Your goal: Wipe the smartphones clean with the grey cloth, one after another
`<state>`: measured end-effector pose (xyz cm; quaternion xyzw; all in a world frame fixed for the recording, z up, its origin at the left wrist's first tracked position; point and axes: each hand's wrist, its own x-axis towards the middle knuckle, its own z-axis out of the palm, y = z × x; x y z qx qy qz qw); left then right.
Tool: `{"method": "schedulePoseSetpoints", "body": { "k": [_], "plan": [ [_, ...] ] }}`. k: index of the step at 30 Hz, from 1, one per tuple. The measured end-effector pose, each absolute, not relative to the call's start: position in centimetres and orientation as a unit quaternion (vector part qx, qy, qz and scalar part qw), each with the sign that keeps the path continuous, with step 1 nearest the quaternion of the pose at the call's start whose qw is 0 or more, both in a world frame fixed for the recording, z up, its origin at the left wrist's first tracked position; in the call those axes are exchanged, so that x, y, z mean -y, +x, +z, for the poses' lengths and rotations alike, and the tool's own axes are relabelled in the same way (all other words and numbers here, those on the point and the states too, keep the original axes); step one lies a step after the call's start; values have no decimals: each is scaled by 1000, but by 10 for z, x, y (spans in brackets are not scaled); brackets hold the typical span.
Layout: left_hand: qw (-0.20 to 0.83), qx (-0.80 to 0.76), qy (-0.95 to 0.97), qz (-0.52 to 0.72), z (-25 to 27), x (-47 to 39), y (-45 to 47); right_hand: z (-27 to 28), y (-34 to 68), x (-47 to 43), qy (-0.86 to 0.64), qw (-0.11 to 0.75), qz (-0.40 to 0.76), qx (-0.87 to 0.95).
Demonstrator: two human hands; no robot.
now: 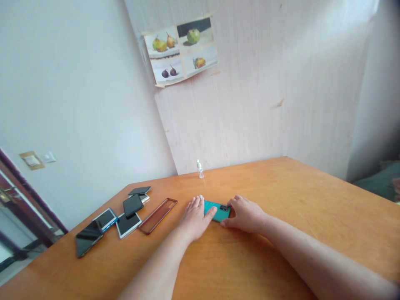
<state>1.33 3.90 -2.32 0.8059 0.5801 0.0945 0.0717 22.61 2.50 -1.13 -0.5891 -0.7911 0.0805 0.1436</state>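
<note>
A teal smartphone (221, 213) lies back up on the table, its dark camera block at the right end. My left hand (194, 217) covers the left end, fingers at the far edge and thumb laid across the back. A small whitish bit shows at those fingertips; what it is I cannot make out. My right hand (245, 214) pinches the right end between thumb and fingers. Left of my left hand rests an empty reddish-brown transparent phone case (158, 216). A small clear spray bottle (200, 170) stands upright beyond the phone.
Several phones and cases lie grouped on the left of the wooden table (296, 200), among them a black phone (89, 237), a white-edged phone (128, 225) and a blue-edged one (106, 219). A wall with a fruit picture (183, 52) borders the far edge.
</note>
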Motion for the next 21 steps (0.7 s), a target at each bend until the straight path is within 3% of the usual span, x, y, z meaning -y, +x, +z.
{"method": "schedulePoseSetpoints", "body": {
  "k": [8, 16, 21],
  "plan": [
    [133, -336, 922, 136, -3, 1, 48, -13, 227, -25, -589, 148, 81, 791],
    [92, -541, 827, 124, -20, -32, 20, -11, 228, -24, -593, 144, 91, 787],
    [119, -420, 891, 122, -12, -10, 38, -15, 229, -25, -585, 159, 84, 791]
  ]
}}
